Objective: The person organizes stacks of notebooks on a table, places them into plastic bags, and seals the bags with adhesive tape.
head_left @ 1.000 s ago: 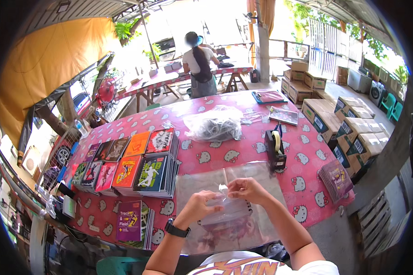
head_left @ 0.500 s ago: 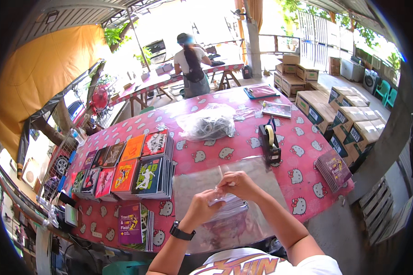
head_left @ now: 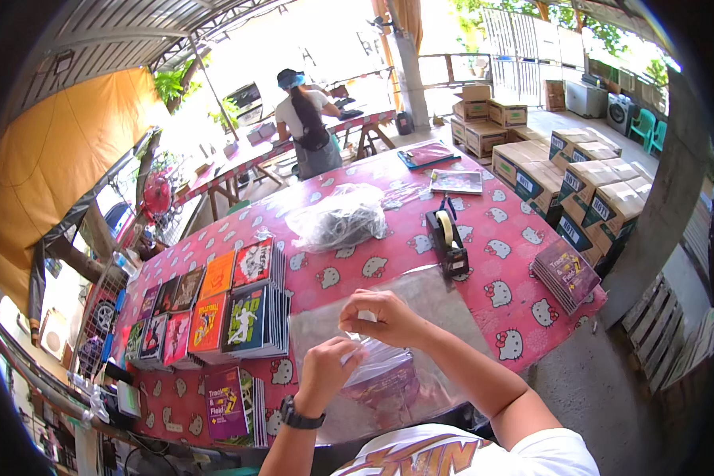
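A clear plastic bag with a stack of purple-covered notebooks showing through it lies in front of me. It rests on a clear sheet over the table. At the bag's upper left edge, my left hand, with a dark watch at its wrist, has thumb and fingers drawn together. My right hand is raised just above the bag's top edge, its thumb and fingertips curled into a pinch. Whatever either pinch holds is too thin or clear to make out. Beyond the right hand stands a black tape dispenser.
Stacked notebooks fill the left, with purple-covered ones nearer me. More purple notebooks stand at the right edge. Behind lie a bundled clear plastic bag and flat packs. A person works at another table; cartons stand right.
My hands have drawn slightly apart, the right one lifting away from the bag's edge and the left shifting left. The view has turned a little, so the table appears farther left.
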Demonstrator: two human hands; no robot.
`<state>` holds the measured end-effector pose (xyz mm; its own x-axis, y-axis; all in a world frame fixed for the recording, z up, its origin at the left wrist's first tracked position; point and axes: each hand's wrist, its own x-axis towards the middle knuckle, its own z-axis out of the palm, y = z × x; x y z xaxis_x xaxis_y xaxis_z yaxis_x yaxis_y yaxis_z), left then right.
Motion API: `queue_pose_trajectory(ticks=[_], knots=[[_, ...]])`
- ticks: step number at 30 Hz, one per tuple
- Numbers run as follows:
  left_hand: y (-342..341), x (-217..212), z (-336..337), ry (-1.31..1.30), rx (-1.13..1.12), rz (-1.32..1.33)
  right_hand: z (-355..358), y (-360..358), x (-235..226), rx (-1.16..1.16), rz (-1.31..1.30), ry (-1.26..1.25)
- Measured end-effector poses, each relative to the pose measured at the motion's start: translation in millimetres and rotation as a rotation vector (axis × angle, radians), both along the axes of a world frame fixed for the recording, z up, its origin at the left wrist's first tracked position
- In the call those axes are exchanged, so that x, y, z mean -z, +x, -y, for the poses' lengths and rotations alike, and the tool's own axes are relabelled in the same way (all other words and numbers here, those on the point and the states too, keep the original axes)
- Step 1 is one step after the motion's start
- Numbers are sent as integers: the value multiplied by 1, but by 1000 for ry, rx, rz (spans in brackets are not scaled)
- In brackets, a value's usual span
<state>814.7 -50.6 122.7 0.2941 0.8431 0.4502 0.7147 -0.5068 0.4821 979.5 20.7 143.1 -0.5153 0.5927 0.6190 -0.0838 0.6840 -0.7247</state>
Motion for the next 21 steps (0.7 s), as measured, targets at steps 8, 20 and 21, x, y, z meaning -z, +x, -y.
queue_pose_trajectory(ticks=[8, 20, 21], knots=[[-20, -10, 0, 47, -80, 141, -8, 14, 25, -11, 424, -140], [-14, 0, -13, 12, -71, 297, -9, 8, -16, -68, -289, -326], [-21, -3, -14, 30, -38, 426, -13, 18, -13, -32, -123, -327]])
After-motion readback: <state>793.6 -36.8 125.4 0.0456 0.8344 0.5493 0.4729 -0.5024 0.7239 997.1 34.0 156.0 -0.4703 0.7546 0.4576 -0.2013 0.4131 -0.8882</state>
